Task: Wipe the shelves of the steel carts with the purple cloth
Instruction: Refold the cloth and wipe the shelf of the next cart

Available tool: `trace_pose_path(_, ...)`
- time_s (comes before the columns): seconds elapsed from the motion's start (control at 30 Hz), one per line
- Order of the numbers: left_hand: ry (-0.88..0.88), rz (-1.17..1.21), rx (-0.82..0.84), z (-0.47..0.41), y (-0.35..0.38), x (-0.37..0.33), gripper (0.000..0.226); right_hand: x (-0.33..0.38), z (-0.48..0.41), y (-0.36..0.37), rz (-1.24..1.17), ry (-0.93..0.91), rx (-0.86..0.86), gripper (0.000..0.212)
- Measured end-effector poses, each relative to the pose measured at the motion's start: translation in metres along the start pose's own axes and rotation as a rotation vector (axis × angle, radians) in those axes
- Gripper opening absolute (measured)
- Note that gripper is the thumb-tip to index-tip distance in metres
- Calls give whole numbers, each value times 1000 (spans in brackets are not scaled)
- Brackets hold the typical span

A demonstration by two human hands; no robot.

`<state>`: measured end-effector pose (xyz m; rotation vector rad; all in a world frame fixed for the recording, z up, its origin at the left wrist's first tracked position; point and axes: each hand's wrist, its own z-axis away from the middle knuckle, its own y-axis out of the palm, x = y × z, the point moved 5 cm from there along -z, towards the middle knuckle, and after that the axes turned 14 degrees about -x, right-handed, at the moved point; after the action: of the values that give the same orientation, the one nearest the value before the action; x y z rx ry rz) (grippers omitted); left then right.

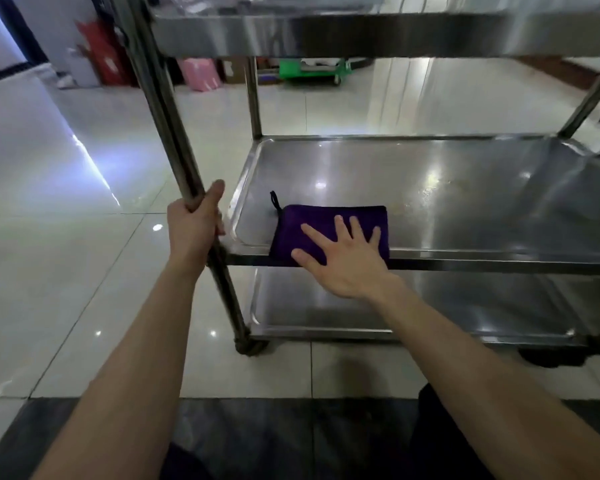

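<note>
A steel cart with three shelves stands in front of me. Its middle shelf (465,188) is a shiny tray with a raised rim. A folded purple cloth (305,220) with a small black loop lies at the shelf's near left corner, overlapping the front rim. My right hand (343,261) presses flat on the cloth, fingers spread. My left hand (194,226) is wrapped around the cart's near left post (167,126). The bottom shelf (430,306) shows below, the top shelf (326,32) above.
Glossy pale floor tiles surround the cart, with a dark strip of floor nearest me. A cart wheel (250,346) sits at the foot of the left post. Far behind are a red object (101,53), a pink bag (201,74) and a green crate (309,69).
</note>
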<state>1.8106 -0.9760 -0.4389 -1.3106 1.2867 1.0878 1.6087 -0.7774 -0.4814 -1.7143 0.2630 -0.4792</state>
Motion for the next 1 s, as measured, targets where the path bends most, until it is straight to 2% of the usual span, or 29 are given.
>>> trace_pose_path(0.13, -47, 59, -87, 10, -1, 4, 41, -4, -28, 1, -30, 49, 128, 83)
trace_pose_path(0.37, 7, 107, -186, 17, -1, 17, 44, -26, -143, 28, 48, 103, 75, 81)
trace_pose_path(0.5, 16, 126, -201, 19, 1, 20, 58, -5, -220, 37, 73, 108, 102, 82)
trace_pose_path(0.63, 56, 128, -230, 18, 1, 17, 52, 28, -256, 43, 69, 72, 78, 84)
trace_pose_path(0.73, 59, 132, -235, 19, 3, 16, 41, 36, -246, 44, 62, 56, 82, 82)
trace_pose_path(1.0, 15, 116, -185, 23, 2, 7, 43, 77, -123, 37, 32, -56, 103, 73)
